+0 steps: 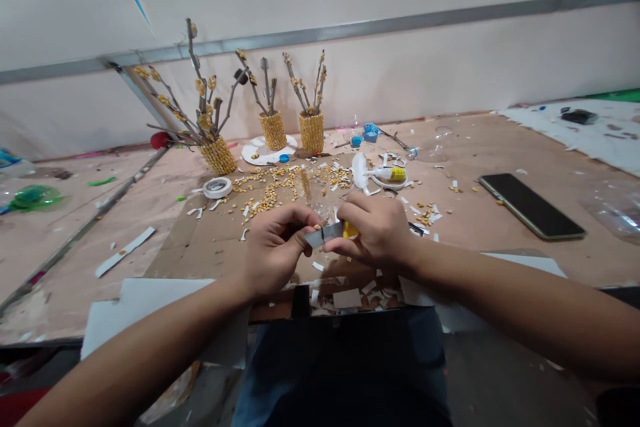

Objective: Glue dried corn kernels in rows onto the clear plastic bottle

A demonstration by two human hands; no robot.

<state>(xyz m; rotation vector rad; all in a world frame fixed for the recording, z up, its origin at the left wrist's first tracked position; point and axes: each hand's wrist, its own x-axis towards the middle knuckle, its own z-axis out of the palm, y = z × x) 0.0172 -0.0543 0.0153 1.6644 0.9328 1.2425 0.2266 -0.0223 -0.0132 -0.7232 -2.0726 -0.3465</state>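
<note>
My left hand point(274, 248) and my right hand point(376, 226) meet just above the near edge of the brown table point(500, 214). The right hand is closed round a yellow-handled cutter point(336, 232) whose grey blade points left. Pinched fingers of the left hand touch the blade tip; what they grip is too small to make out. White paper scraps point(350, 296) lie under the hands. Loose corn kernels point(270, 192) are scattered just beyond them.
Three kernel-covered pots with twig branches point(218, 154) point(273, 130) point(312, 132) stand at the back. A tape roll point(217, 187), glue tube point(391, 174), blue caps point(370, 128) and black phone point(532, 205) lie around. White sheets point(145, 300) overhang the front edge.
</note>
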